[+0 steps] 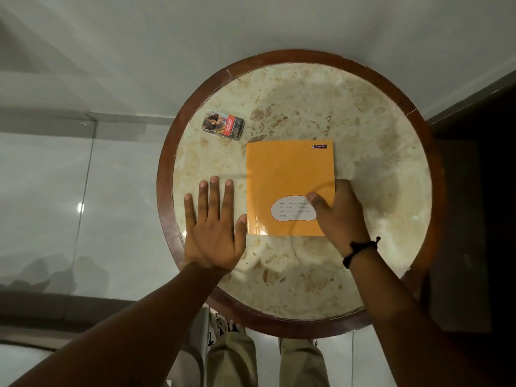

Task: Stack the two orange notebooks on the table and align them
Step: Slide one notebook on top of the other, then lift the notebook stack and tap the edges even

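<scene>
Notebooks [290, 177] stacked on bench [349, 121] | right hand [339, 210] pinches glossy, thin edge | left hand [215, 227] flat, empty | light, slippery

A round marble-topped counter with a dark wooden rim [164, 174] carries an orange paper notebook [289, 174] near its middle. The left hand [215, 230] lies flat, fingers [214, 194] spread, its thumb touching the notebook's left edge. The right hand [339, 213] grips the near right corner, thumb on the cover. A small printed cardboard packet [223, 125] sits far left.
</scene>
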